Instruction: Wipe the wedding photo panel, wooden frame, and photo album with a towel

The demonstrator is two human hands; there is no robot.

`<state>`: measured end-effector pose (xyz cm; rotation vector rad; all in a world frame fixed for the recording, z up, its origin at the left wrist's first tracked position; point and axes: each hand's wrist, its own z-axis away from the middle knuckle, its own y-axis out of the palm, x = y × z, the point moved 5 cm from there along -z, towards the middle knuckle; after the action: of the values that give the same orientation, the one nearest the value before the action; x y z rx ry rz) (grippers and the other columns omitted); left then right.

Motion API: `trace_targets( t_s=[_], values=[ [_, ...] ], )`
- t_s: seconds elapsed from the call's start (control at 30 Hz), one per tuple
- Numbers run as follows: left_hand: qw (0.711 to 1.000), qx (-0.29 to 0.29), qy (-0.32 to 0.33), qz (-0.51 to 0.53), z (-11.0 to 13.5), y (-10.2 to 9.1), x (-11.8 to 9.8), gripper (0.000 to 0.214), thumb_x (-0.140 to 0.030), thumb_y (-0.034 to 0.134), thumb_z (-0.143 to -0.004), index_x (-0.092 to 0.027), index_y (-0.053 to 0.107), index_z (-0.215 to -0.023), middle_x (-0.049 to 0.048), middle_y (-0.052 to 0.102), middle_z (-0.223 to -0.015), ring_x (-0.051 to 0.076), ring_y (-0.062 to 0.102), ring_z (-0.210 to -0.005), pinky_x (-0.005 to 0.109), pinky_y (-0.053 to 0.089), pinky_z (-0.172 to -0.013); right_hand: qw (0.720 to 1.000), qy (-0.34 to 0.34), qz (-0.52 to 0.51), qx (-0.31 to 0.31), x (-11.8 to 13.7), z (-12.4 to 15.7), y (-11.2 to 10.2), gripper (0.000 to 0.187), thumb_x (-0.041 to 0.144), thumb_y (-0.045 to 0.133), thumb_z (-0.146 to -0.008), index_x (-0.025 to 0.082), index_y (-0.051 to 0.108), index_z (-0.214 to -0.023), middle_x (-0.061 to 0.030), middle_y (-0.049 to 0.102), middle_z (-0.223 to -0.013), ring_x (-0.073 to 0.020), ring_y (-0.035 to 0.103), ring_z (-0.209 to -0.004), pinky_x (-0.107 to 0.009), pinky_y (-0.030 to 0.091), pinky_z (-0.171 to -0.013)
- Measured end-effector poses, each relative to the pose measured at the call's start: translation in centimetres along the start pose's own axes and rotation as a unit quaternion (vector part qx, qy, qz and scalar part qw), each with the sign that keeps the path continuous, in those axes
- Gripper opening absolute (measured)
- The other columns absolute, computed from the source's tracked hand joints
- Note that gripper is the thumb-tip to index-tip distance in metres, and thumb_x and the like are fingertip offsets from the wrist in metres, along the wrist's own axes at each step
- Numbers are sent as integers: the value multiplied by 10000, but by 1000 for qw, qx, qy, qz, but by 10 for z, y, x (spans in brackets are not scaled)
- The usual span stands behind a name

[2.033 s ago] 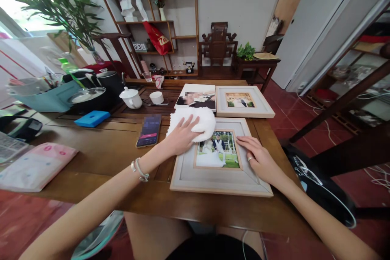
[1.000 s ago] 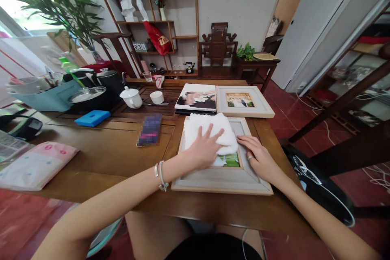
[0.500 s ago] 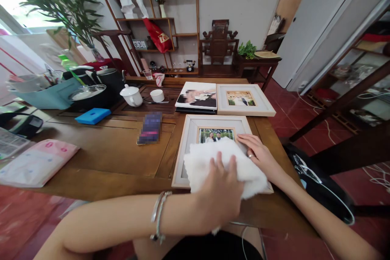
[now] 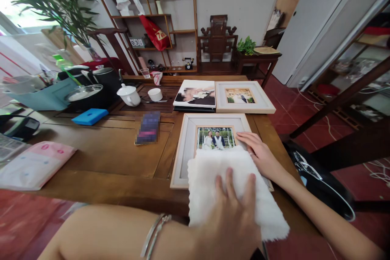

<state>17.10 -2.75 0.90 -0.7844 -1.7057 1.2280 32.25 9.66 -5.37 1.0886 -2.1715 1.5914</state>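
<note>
A pale framed wedding photo [image 4: 190, 138] lies flat on the wooden table [image 4: 100, 154] in front of me. My left hand [image 4: 233, 215] lies flat with fingers spread on a white cloth [image 4: 213, 170], which covers the frame's near half and hangs past the table edge. My right hand [image 4: 262, 156] rests open on the frame's right side, fingers stretched out, a ring on one finger. The lower part of the photo is hidden under the cloth.
Behind the frame lie a second framed photo [image 4: 243, 97] and a photo album [image 4: 195, 95]. A phone [image 4: 148, 128] lies to the left, with a blue box [image 4: 89, 116], teapot [image 4: 129, 95], cup [image 4: 155, 94] and pink pouch [image 4: 33, 164] further left. A black bag [image 4: 317, 178] sits on the floor at right.
My left hand has dragged the white cloth from the frame's top left corner down across the photo to its near edge. My right hand has stayed on the frame's right side.
</note>
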Motion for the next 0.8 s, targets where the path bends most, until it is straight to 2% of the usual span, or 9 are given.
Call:
trace_targets(
  t_s=[0.1, 0.17, 0.27, 0.4, 0.47, 0.6, 0.7, 0.8],
  values=[
    [1000, -1, -12, -21, 0, 9, 2, 328, -306, 480, -921, -225, 766, -1060, 156, 500, -1442, 455, 628, -1109, 570, 581, -781, 1000, -1, 6, 0, 1, 0, 0, 540, 36, 418, -803, 235, 628, -1259, -90, 615, -1328, -249, 505, -1286, -553, 392, -1114],
    [998, 20, -47, -47, -6, 26, 18, 320, -282, 499, -914, -221, 747, -1108, 154, 442, -1487, 471, 564, -1194, 594, 552, -851, 1000, -1, 10, -1, 1, 0, 0, 558, 25, 413, -790, 231, 625, -1263, -90, 616, -1327, -251, 503, -1289, -560, 382, -1122],
    [993, 52, -92, -56, -21, 56, 57, 330, -275, 503, -939, -252, 696, -1206, 116, 342, -1555, 474, 443, -1310, 630, 481, -962, 1000, -9, 11, 2, 1, 0, 1, 564, 16, 409, -771, 215, 628, -1252, -99, 613, -1324, -265, 502, -1288, -578, 389, -1112],
    [991, 90, -92, -44, -41, 81, 112, 253, -202, 595, -891, -238, 745, -1092, 78, 220, -1606, 490, 297, -1391, 655, 387, -1040, 1000, -19, 20, 4, 1, 1, 2, 537, 7, 392, -768, 177, 641, -1212, -119, 609, -1322, -274, 494, -1291, -578, 391, -1112],
    [992, 98, -64, -54, -50, 85, 132, 301, -134, 587, -871, -222, 730, -1120, 66, 189, -1616, 481, 259, -1412, 644, 376, -1051, 1000, -20, 24, 1, 1, 1, 2, 522, 8, 387, -770, 168, 646, -1195, -127, 612, -1312, -276, 495, -1287, -576, 396, -1107],
    [994, 65, 32, -78, -70, 82, 154, 422, -39, 507, -856, -205, 679, -1204, 37, 154, -1627, 400, 208, -1456, 591, 336, -1091, 999, -24, 27, 2, 1, 1, 2, 525, 12, 395, -757, 169, 656, -1184, -136, 622, -1275, -294, 503, -1270, -594, 405, -1086],
    [992, 41, 86, -84, -88, 81, 162, 485, -8, 476, -855, -231, 636, -1255, -2, 130, -1631, 316, 198, -1473, 533, 332, -1098, 1000, -18, 24, 6, 1, 1, 2, 536, 15, 403, -754, 178, 657, -1197, -133, 623, -1271, -306, 498, -1271, -608, 406, -1076],
    [990, 49, 110, -68, -99, 83, 164, 501, 6, 465, -853, -243, 630, -1256, -22, 151, -1626, 284, 216, -1470, 492, 369, -1066, 1000, -15, 19, 5, 1, 1, 1, 544, 15, 412, -750, 198, 657, -1200, -117, 639, -1248, -308, 503, -1262, -617, 407, -1070]
  ],
)
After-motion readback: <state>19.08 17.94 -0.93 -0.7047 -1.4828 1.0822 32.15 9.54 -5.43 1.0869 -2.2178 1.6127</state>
